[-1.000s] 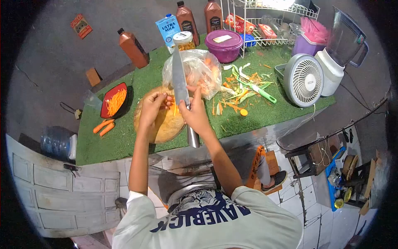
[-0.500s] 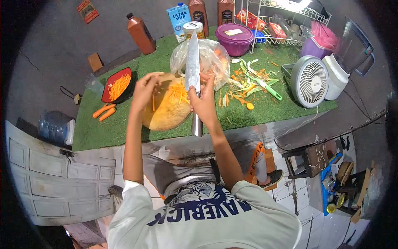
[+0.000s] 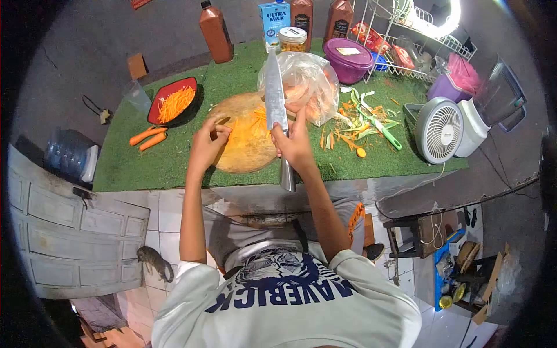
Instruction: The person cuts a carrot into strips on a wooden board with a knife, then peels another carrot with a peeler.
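Note:
My right hand (image 3: 295, 145) grips a large kitchen knife (image 3: 275, 90), its blade pointing up and away from me over the board's right side. My left hand (image 3: 210, 141) is at the left edge of the round wooden cutting board (image 3: 249, 158), thumb and fingertips drawn together; whether a carrot piece is between them I cannot make out. Carrot strips (image 3: 258, 123) lie on the board, partly behind the knife. Just beyond the knife sits a clear plastic bag (image 3: 316, 81) with orange pieces inside. To the left, a red-and-black bowl (image 3: 153, 111) contains shredded carrot, with two carrots (image 3: 152, 141) near it.
Peelings (image 3: 351, 124) and a green-handled tool (image 3: 393, 139) lie on the right of the green mat. A fan (image 3: 442, 130), blender (image 3: 493, 93), purple tub (image 3: 348, 61), milk carton (image 3: 274, 23) and brown bottle (image 3: 216, 35) stand around the edges. A cat (image 3: 154, 261) is on the floor.
The view has shifted, so the tabletop things appear farther right. My left fingers have drawn closer together, and the carrot strip hanging below them no longer shows. The knife stays in my right hand.

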Demonstrator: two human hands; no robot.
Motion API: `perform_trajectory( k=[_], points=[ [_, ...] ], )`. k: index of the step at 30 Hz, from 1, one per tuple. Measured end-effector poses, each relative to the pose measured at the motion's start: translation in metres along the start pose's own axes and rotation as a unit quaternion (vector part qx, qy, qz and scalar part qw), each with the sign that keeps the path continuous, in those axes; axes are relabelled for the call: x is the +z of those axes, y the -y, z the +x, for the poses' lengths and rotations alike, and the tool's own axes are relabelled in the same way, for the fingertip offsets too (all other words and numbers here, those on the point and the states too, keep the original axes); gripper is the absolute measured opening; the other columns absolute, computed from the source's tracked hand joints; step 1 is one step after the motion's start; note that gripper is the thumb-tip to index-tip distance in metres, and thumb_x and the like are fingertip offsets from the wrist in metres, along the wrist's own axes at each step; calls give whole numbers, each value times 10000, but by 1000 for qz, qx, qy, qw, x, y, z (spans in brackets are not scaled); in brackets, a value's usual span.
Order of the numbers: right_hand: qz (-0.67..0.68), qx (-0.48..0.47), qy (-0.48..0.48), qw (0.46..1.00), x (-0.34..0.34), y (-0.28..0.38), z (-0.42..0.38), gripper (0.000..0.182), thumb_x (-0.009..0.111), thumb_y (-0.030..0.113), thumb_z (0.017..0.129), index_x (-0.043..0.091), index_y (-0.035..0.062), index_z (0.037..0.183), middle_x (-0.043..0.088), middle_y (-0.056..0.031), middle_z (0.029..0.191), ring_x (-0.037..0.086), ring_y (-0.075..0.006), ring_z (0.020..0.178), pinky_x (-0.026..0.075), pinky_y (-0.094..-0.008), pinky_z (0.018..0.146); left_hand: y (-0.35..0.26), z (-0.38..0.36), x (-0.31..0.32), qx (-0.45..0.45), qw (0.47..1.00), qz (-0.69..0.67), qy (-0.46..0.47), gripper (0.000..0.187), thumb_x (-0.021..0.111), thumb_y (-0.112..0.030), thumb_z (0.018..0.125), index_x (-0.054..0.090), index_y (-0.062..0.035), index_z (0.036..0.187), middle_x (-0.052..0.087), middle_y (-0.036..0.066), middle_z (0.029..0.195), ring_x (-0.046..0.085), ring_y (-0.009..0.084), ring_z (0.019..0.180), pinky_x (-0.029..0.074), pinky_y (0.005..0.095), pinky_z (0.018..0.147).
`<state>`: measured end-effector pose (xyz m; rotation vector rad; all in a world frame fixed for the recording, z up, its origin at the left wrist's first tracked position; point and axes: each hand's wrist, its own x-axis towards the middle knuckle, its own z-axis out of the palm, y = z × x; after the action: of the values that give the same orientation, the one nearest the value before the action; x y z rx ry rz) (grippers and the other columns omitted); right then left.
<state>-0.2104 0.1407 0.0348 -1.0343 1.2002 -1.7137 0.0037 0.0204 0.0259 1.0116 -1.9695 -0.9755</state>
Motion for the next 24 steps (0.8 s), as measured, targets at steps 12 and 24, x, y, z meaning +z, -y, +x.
perform_trajectory(
  k=[12,24],
  points=[
    [-330,-26,129,935,35,-5,22,400,566,72,910,370,1,1252,616,-178,728,603,-235,491,455,-384,441,-2,-13,6,131,985,108,-26,490,749,-169,862,622,-120,1332,713,38,1132,607,250,979,470,378,922],
    [-368,102,203,902,51,33,31,340,556,54,854,376,-14,1135,640,-333,872,657,-502,849,501,-536,734,-1,-14,9,104,979,174,-38,545,771,-286,856,602,-180,1363,713,-17,1139,615,226,1003,441,394,929]
  ],
)
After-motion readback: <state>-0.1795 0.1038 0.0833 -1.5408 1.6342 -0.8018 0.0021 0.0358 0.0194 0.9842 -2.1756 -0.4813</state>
